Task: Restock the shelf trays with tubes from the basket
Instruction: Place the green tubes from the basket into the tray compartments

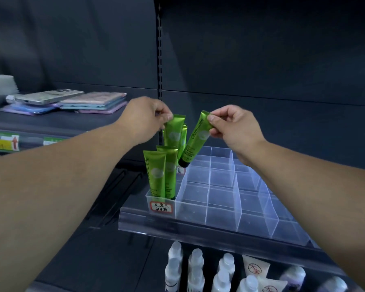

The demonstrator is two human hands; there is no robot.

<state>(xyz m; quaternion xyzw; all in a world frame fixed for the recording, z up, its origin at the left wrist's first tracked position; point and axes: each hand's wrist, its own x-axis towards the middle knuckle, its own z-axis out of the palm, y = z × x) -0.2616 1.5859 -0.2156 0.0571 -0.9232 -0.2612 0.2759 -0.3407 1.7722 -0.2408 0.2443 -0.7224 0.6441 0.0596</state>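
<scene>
Pinching, between thumb and fingers (167, 117), the crimped top edge of a green tube (174, 133): left hand (145, 119), fingers clamped on that edge. This tube stands upright, cap down, in a rear compartment of the left column of the clear divided tray (221, 199); other green tubes sit just behind it, mostly hidden.

Right hand (234, 125): thumb and forefinger clamped on the crimped end of a second green tube (196, 140), the remaining fingers curled beneath. The tube hangs tilted, its black cap lowest and pointing down-left, above the tray just beside the left column; whether the cap touches the tray cannot be told.

Both forearms reach forward from the lower corners, bare, the hands near each other over the back of the tray.

Two more green tubes (156, 173) stand upright side by side in the front-left compartment.

Writing: "Chamomile" runs lengthwise on the tubes. A red-bordered label (161, 206) on the tray front carries handwritten characters, not legible. A yellow price tag (3, 142) with a red arrow sits on the left shelf edge. On the shelf below, white bottles (196, 268) and pale tubes (255, 267) with a red round stamp.
</scene>
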